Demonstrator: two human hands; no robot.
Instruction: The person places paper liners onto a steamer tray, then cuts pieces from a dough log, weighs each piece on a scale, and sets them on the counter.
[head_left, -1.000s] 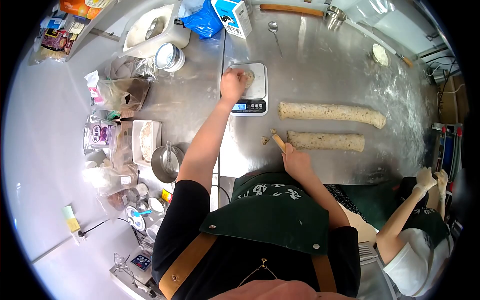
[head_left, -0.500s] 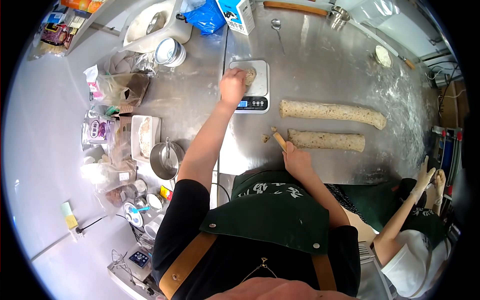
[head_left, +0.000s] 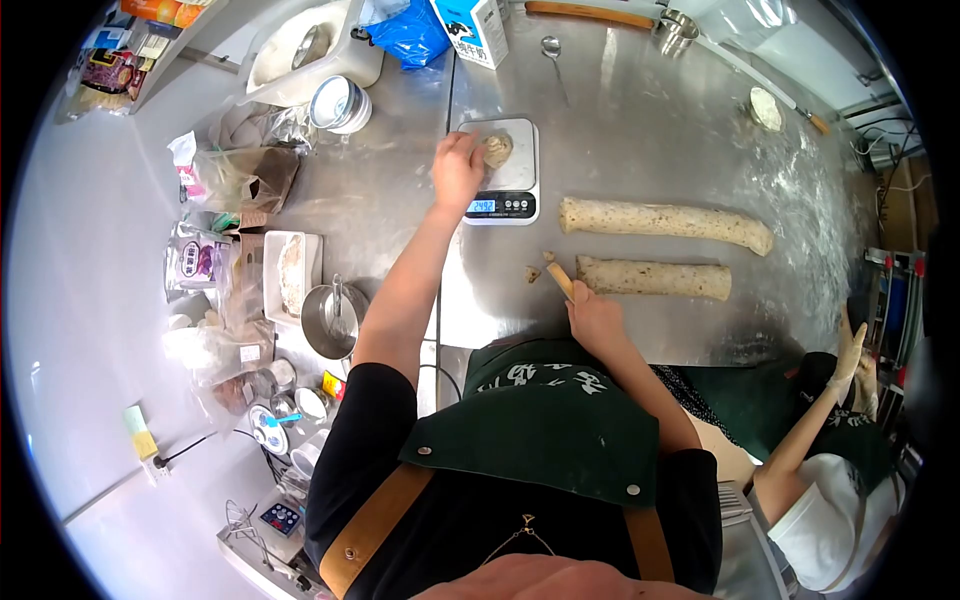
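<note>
A lump of speckled dough (head_left: pixel 497 151) rests on the plate of the kitchen scale (head_left: pixel 516 180), whose blue display is lit with digits. My left hand (head_left: pixel 459 170) is at the lump's left side, fingertips right by it and loosely apart. In my right hand (head_left: pixel 597 318), near the table's front edge, is a wooden-handled tool (head_left: pixel 561 281); its blade does not show. Small dough scraps (head_left: pixel 532 273) lie just left of it. Two speckled dough logs are to the right: a longer one (head_left: pixel 665 223) behind and a shorter one (head_left: pixel 655 279) in front.
At the back stand a flour bin (head_left: pixel 290 75), stacked bowls (head_left: pixel 341 105) and a milk carton (head_left: pixel 473 35). A metal pot (head_left: pixel 331 320) and a white tray (head_left: pixel 292 278) are on the left. Flour dusts the right side, where a gloved co-worker (head_left: pixel 825 420) stands.
My left hand has eased slightly left, away from the dough lump on the scale, and the display digits have changed. My right hand stays with the tool.
</note>
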